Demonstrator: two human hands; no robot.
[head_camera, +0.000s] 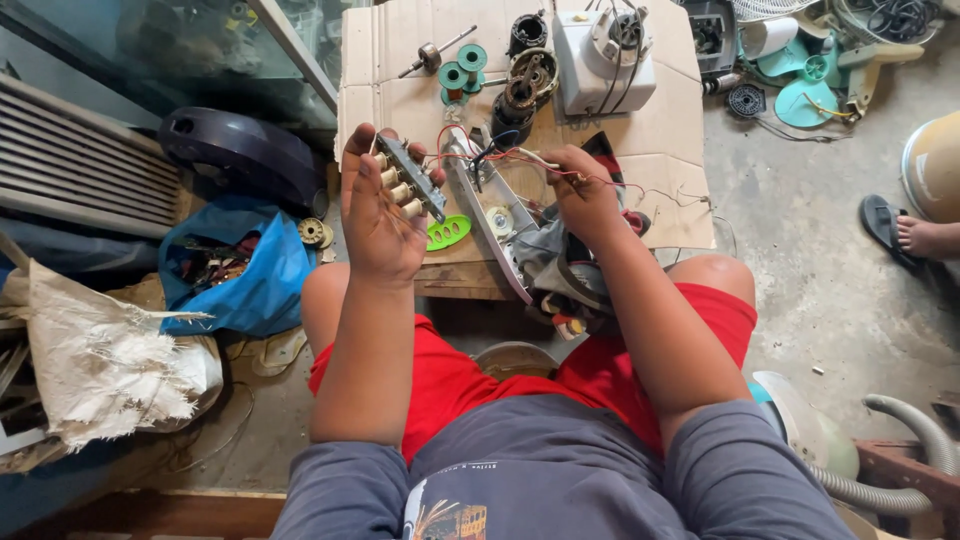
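Observation:
My left hand (378, 205) is raised palm up and holds a push-button switch block (408, 178) with a row of cream buttons and a dark metal frame. Red and other thin wires (470, 155) run from the block toward my right hand (585, 192), which pinches the wire ends above a long white fan panel (490, 215) lying across the table edge. A green oval plastic piece (448, 232) lies just under the block. My knees in red shorts are below the table.
A cardboard-covered low table (660, 140) carries a white motor housing (604, 55), a dark motor core (520, 95), green knobs and a shaft. A blue bag of parts (245, 270) and a dark fan base sit left. Another person's sandalled foot (915, 232) is at right, with teal fan parts behind.

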